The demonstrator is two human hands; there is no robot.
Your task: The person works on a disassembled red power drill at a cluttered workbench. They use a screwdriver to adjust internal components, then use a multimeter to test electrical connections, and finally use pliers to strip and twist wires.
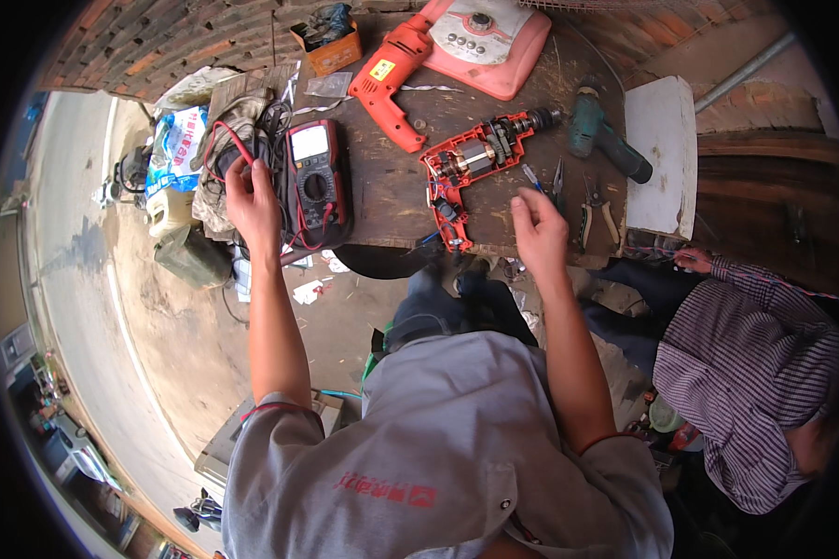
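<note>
My left hand (252, 197) pinches a red test-lead probe (244, 154) beside a red-and-black multimeter (314, 170). My right hand (539, 224) has curled fingers near a small blue screwdriver (531, 179); what they hold, if anything, is hidden. Between my hands, an opened orange drill (471, 158) lies with its motor and wiring exposed on the wooden table (382, 219). Pliers (606, 216) and long-nose pliers (557, 186) lie right of it. Another orange drill (391, 84) lies behind it.
A pink-and-white appliance (494, 65) and orange box (331, 51) are at the back. A teal drill (606, 140) rests near a white board (662, 158) at right. Cloth and cables (228, 140) lie left. Another person (732, 373) in a checked shirt is close at lower right.
</note>
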